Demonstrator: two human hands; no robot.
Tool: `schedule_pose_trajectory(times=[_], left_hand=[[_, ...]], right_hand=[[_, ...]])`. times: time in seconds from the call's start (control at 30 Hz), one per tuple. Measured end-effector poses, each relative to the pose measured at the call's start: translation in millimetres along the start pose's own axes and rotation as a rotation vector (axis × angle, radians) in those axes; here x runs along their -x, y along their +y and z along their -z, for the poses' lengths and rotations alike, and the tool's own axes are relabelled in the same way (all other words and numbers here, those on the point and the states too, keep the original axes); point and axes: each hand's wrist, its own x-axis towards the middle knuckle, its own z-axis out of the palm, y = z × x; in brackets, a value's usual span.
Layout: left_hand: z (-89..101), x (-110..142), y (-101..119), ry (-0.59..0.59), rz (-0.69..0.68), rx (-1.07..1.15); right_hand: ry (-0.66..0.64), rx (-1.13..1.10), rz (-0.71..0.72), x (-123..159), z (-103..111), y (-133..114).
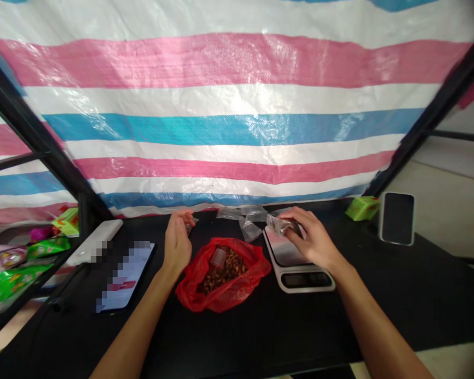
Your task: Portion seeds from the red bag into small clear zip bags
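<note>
My right hand [310, 237] is closed on a small clear plastic bag [277, 225] with something dark in or behind it, partly hidden by the fingers. It is over the white kitchen scale [302, 281], above its shiny plate. My left hand [177, 242] rests on its edge on the black table, fingers curving to the right. A bit of clear plastic [191, 225] shows beside the palm; whether the fingers grip it is hidden. Between my forearms stands an open red plastic bag [193, 295] of small brown pieces [233, 266], with a small clear cup [218, 258] on them.
Flat clear bags [249, 229] lie behind the red bag. A phone [128, 279] and a white long object [97, 242] are at left. A green box [362, 208] and an upright dark-screened device [397, 218] stand at right. Striped sheeting [237, 126] closes the back.
</note>
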Motion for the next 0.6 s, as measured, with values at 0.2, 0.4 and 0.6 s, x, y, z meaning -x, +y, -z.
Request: schedule_pose_trajectory(times=[0.2, 0.4, 0.6], left_hand=[[-0.3, 3.2, -7.6, -0.057, 0.005, -0.064], [-4.6, 8.1, -11.1, -0.158, 0.003, -0.14], [-2.4, 7.0, -13.6, -0.194, 0.003, -0.166]], right_hand=[[-0.147, 0.177, -0.103, 28.2, 7.7, 25.0], [0.144, -0.102, -0.111, 32.7, 2.9, 24.7], [0.446, -0.173, -0.15, 36.4, 0.3, 24.8]])
